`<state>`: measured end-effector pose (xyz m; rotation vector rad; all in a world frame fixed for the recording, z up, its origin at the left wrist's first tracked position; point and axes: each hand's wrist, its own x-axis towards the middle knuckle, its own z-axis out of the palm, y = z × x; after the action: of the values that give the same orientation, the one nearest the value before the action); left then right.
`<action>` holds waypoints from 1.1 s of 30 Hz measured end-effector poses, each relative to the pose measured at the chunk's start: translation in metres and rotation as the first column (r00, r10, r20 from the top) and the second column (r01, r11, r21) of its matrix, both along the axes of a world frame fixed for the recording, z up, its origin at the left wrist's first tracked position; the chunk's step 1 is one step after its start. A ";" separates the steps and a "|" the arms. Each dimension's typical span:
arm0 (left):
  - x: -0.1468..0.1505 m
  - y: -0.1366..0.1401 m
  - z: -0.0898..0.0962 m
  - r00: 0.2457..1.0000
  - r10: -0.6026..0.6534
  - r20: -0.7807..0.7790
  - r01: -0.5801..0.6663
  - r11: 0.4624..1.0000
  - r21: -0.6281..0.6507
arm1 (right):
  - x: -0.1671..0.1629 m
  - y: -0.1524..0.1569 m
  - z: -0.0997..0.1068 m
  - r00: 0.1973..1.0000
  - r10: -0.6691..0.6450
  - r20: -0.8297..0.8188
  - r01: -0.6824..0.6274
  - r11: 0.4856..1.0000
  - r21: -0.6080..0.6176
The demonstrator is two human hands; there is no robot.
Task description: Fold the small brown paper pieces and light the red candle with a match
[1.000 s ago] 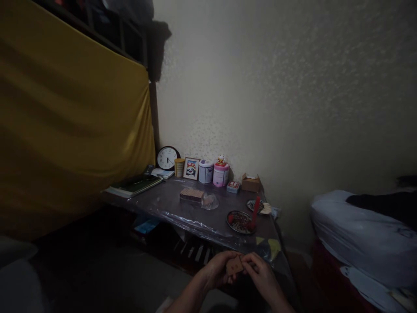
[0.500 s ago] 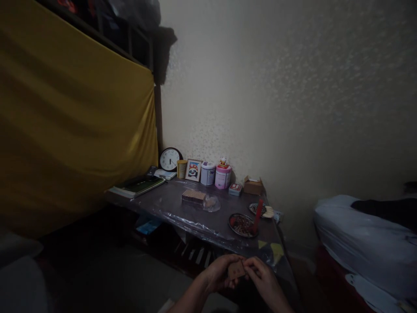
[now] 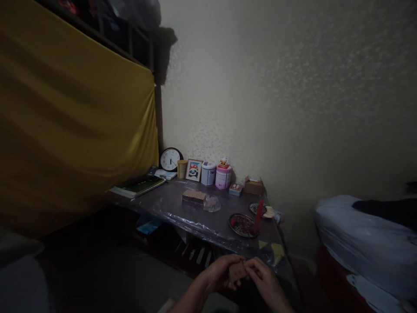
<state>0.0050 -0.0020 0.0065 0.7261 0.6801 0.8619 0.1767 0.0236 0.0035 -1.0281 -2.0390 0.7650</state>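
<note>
The upper left of the frame is filled by smooth yellow cloth (image 3: 81,117), hung in soft folds, and a pale, speckled wall (image 3: 260,95) is seen beside it. Across the centre, a dark table (image 3: 146,201) is covered with glossy, wrinkled clear plastic. On it a ribbed block of thin slices (image 3: 193,197) is set, touched by a crumpled transparent wrapper (image 3: 213,203); to the right, a round, shiny-rimmed dish (image 3: 243,226) is filled with small dark bits. At lower centre, in front of the table edge, a flat, squarish brown piece (image 3: 237,271), matt and marked with small dark spots, is held in the curled left hand (image 3: 220,273). The right hand's (image 3: 263,277) fingertips are drawn narrow at its right edge; whether it is pinched there cannot be told.
</note>
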 end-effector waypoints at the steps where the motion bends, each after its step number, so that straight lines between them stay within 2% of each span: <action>1: 0.000 0.000 -0.001 1.000 -0.002 -0.005 0.002 1.000 0.010 | 0.001 0.001 -0.001 1.000 0.000 -0.001 0.000 1.000 0.005; 6: 0.000 0.004 -0.008 0.999 0.025 -0.029 -0.023 0.998 0.058 | 0.002 0.001 -0.003 1.000 -0.004 0.008 0.004 1.000 -0.002; 13: -0.001 0.005 -0.011 0.987 0.127 -0.099 -0.115 0.987 0.112 | 0.003 0.000 -0.001 1.000 0.004 0.014 -0.004 1.000 0.002; 22: -0.004 0.000 -0.002 0.979 0.126 -0.158 -0.103 0.984 0.146 | 0.004 0.002 -0.005 0.999 0.003 0.037 -0.003 1.000 -0.002; 33: -0.004 -0.002 0.001 0.981 0.113 -0.155 -0.089 0.984 0.155 | 0.005 0.005 -0.011 0.999 0.017 0.034 -0.017 1.000 0.013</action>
<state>0.0011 -0.0038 0.0074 0.9088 0.8103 0.9605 0.1821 0.0286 -0.0074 -1.0239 -2.0814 0.7465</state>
